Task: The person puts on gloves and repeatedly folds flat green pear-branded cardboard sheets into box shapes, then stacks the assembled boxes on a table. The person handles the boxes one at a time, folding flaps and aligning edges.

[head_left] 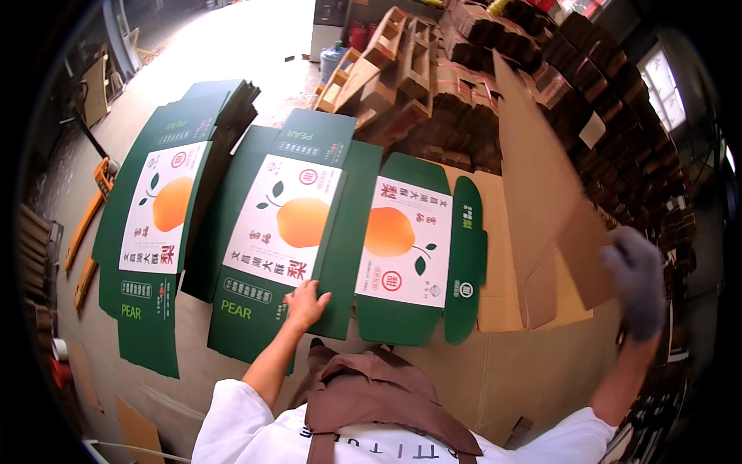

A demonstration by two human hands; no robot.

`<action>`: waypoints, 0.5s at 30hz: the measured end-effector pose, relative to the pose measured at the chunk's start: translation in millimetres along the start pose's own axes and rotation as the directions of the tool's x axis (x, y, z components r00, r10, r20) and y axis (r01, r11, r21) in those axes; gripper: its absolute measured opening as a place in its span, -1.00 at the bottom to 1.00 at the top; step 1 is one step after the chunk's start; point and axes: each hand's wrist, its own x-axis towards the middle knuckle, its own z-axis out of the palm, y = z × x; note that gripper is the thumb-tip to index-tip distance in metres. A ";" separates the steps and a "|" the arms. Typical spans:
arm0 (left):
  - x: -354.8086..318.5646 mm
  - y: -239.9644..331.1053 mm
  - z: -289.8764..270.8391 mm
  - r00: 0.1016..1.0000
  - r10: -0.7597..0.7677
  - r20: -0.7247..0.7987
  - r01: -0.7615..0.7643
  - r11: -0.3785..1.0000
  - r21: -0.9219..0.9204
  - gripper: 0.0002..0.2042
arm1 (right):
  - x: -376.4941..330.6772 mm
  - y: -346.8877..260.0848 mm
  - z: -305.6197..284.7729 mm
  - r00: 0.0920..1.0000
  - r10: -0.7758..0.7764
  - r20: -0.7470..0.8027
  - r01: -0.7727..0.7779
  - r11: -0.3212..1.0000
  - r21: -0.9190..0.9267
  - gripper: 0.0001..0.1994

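My left hand (306,303), bare, rests flat with fingers spread on the near edge of a flattened green carton blank (287,232) printed with an orange fruit on a white panel. Beside it to the right lies another green blank (417,247), turned the other way. My right hand (638,280) wears a grey glove and grips the edge of a plain brown cardboard sheet (541,193) that is lifted and tilted, blurred by motion. A stack of the same green blanks (166,209) lies to the left.
The blanks lie on a brown cardboard-covered work surface (502,371). Tall stacks of brown cardboard (603,100) fill the back right. Folded cardboard trays (386,62) and a blue water jug (332,58) stand behind. An orange pallet-jack handle (97,201) is at left.
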 end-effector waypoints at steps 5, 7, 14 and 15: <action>9.0 90.1 -57.7 0.953 0.211 0.215 0.143 0.313 -0.939 -0.57 | -5.8 -109.6 194.8 0.929 -0.272 0.250 0.344 0.881 -0.324 -0.91; 13.9 103.9 -84.5 0.913 0.132 0.387 0.379 0.083 -0.922 -0.51 | -12.5 -127.4 273.5 0.927 -0.182 0.329 0.318 0.846 -0.427 -0.93; 38.0 37.4 -42.7 0.866 -0.010 0.500 0.500 0.010 -0.866 -0.76 | -32.0 -191.3 370.7 0.561 -0.165 0.811 0.334 0.942 -0.039 -0.75; 33.4 28.3 -35.6 0.880 -0.087 0.468 0.472 0.034 -0.881 -0.80 | -21.5 -189.6 376.6 0.523 -0.262 0.811 0.339 0.937 0.084 -0.74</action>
